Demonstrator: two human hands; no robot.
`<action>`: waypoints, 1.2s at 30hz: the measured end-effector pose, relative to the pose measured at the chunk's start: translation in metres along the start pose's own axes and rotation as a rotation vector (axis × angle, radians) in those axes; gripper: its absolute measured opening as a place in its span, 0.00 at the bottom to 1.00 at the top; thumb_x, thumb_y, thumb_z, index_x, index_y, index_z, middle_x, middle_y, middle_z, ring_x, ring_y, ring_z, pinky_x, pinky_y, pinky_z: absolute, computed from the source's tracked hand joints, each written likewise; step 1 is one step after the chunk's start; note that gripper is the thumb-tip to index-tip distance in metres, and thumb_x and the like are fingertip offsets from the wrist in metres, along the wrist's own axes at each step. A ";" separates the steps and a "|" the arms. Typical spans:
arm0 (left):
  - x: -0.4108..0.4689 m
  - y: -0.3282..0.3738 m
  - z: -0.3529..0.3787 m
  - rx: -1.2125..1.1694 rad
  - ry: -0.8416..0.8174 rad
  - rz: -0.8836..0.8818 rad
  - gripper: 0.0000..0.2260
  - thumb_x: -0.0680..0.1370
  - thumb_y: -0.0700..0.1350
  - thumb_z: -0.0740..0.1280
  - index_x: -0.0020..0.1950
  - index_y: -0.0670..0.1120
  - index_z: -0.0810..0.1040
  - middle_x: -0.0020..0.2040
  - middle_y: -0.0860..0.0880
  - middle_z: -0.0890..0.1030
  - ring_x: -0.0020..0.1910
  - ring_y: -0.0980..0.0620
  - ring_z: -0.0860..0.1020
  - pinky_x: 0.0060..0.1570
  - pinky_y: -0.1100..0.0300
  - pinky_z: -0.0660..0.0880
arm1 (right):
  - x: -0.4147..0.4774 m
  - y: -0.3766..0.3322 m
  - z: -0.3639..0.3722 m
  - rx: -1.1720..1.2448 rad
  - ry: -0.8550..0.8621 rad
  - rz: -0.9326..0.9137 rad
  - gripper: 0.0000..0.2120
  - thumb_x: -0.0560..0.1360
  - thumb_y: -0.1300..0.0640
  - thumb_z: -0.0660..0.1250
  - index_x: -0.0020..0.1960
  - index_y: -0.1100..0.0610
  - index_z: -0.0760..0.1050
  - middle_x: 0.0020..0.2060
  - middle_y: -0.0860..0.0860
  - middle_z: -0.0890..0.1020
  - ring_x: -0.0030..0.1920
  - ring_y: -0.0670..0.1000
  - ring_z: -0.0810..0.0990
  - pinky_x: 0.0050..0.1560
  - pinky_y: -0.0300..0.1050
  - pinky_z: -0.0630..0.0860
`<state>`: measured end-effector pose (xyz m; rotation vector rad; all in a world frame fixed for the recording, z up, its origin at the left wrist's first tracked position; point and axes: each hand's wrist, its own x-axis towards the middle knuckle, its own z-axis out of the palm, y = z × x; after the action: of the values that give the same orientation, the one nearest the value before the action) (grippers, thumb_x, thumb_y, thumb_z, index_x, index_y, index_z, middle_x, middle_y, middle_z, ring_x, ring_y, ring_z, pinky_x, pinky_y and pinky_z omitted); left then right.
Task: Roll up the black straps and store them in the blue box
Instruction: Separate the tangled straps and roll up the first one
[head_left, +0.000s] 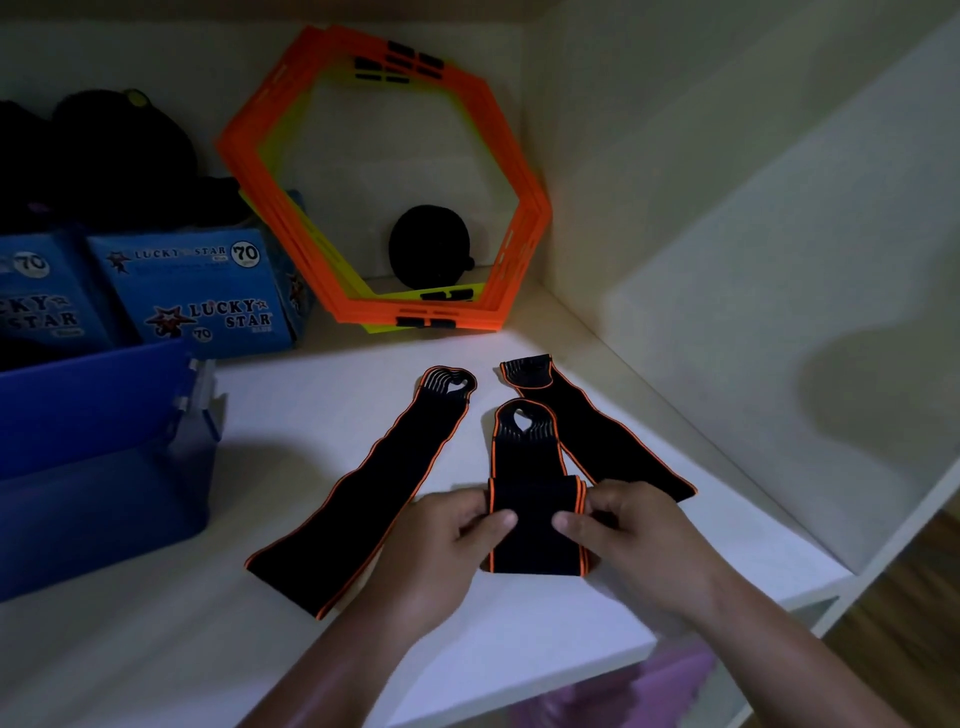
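Three black elastic straps with orange edging lie on the white shelf (156, 649); the left strap (363, 493) and right strap (597, 431) lie flat. The left hand (441, 540) and right hand (639, 540) grip the partly rolled middle strap (535, 514) at its roll. The blue plastic box (98, 457) stands at far left, well apart.

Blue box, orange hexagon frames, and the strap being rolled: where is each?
blue box (98, 395), head view, front rim.
orange hexagon frames (530, 208), head view, right side.
strap being rolled (535, 506), head view, rolled part between both hands.
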<state>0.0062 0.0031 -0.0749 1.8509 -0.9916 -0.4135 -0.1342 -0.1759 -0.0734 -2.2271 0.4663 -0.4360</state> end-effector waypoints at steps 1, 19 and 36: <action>0.002 0.001 0.002 0.021 0.022 -0.011 0.13 0.76 0.58 0.66 0.53 0.53 0.85 0.44 0.53 0.88 0.48 0.53 0.86 0.51 0.43 0.80 | 0.000 -0.003 0.001 -0.036 0.035 0.003 0.15 0.75 0.49 0.73 0.31 0.44 0.74 0.33 0.43 0.78 0.35 0.41 0.77 0.36 0.33 0.68; 0.000 -0.009 -0.021 0.550 -0.209 0.290 0.31 0.71 0.53 0.62 0.75 0.65 0.69 0.78 0.67 0.61 0.72 0.66 0.62 0.70 0.74 0.54 | -0.011 0.018 -0.009 -0.369 -0.044 -0.415 0.25 0.69 0.47 0.74 0.65 0.48 0.80 0.67 0.38 0.77 0.72 0.42 0.68 0.69 0.37 0.69; 0.014 0.011 0.001 0.419 0.093 0.110 0.22 0.82 0.61 0.57 0.30 0.53 0.66 0.26 0.50 0.70 0.28 0.54 0.70 0.32 0.58 0.62 | -0.011 -0.010 -0.006 -0.063 0.102 -0.023 0.10 0.78 0.53 0.70 0.57 0.42 0.79 0.32 0.45 0.83 0.34 0.46 0.81 0.36 0.36 0.73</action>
<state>0.0094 -0.0104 -0.0640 2.1506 -1.1744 -0.0511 -0.1445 -0.1687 -0.0630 -2.2809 0.5141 -0.5556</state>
